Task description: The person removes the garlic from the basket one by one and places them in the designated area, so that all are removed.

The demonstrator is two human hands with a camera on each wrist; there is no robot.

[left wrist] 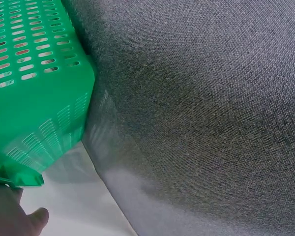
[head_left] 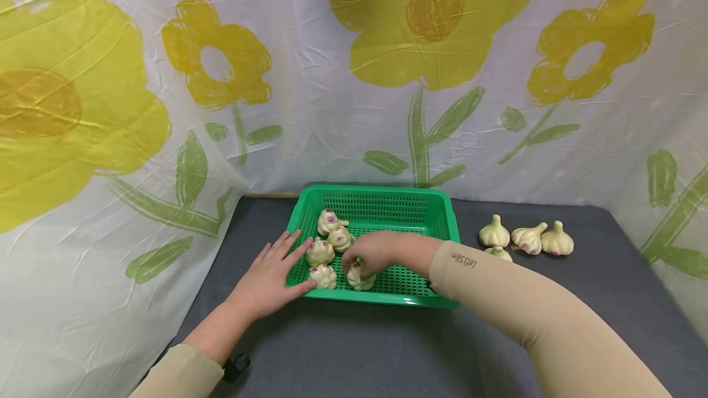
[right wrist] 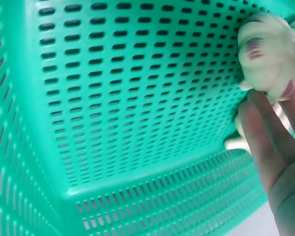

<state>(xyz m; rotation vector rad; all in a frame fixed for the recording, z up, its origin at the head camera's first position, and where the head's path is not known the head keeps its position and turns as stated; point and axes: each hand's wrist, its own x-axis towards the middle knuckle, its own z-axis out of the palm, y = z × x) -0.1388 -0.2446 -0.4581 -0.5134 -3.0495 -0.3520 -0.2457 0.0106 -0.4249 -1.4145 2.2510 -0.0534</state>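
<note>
Inside the green plastic basket (head_left: 381,298), my right hand (head_left: 372,252) grips a garlic bulb (head_left: 359,277) near the front. In the right wrist view, its fingers (right wrist: 255,130) touch the purple-streaked garlic bulb (right wrist: 265,54). Several more bulbs sit along the basket's left side, among them a back bulb (head_left: 327,222) and a front bulb (head_left: 323,276). My left hand (head_left: 265,281) lies with spread fingers on the basket's left rim, thumb at the front corner. At the lower left of the left wrist view, only part of the left hand (left wrist: 12,214) shows.
On the dark grey tabletop (head_left: 354,349), right of the basket, several garlic bulbs stand in a group, including one upright bulb (head_left: 494,232) and a rightmost bulb (head_left: 557,240). A white flower-printed curtain (head_left: 326,140) hangs behind the table and at both sides.
</note>
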